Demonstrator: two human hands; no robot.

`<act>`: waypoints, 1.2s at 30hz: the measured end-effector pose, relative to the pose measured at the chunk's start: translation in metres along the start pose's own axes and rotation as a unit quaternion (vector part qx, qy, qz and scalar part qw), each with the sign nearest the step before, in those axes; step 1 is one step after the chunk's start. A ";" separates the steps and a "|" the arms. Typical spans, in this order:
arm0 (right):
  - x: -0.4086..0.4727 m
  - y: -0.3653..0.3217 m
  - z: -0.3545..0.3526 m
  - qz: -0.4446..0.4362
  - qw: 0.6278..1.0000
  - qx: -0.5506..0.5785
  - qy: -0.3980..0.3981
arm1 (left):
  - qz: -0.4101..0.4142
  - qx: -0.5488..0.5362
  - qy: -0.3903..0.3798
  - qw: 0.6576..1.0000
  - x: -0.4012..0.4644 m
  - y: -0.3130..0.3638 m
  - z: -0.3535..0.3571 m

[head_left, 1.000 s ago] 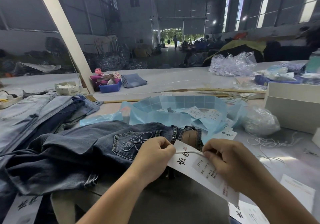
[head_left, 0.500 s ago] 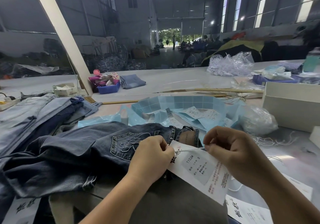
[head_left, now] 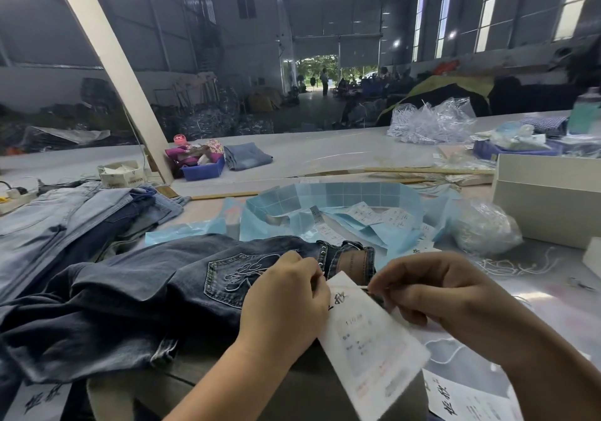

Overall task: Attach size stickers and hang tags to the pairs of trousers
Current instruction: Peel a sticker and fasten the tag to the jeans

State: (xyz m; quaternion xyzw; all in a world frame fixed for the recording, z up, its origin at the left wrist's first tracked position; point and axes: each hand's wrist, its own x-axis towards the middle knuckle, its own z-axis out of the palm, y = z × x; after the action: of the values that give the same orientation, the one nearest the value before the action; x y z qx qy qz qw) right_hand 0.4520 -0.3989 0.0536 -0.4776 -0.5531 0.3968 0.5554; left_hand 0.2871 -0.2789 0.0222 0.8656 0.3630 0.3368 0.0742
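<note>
Left hand [head_left: 286,303] pinching white hang tag [head_left: 374,352] top, right hand [head_left: 435,293] pinching its string, dark jeans [head_left: 156,290] left, tag print blurred, unreadable.

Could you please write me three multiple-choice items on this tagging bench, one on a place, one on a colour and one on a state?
1. Where does the white hang tag lie?
A. Between the two hands, at the waistband of the dark jeans
B. In the blue tray
C. On the white box

2. What colour are the sticker backing sheets beyond the jeans?
A. Red
B. Light blue
C. Black

3. What is the right hand doing?
A. Lying flat
B. Pinching the tag's string
C. Lifting the box

Answers: 1 A, the tag spans from the left hand to the right; 2 B, pale blue grid sheets; 3 B, fingers curled on the thin string.
</note>
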 end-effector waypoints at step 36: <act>0.004 0.014 0.028 -0.128 0.976 -0.100 0.142 | 0.152 -0.120 -0.077 0.978 -0.008 0.025 -0.027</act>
State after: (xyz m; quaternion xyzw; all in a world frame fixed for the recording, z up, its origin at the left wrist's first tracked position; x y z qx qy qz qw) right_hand 0.4262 -0.3894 0.0392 -0.5073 -0.5618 0.1930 0.6244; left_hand 0.2802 -0.3057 0.0481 0.9187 0.1775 0.3178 0.1533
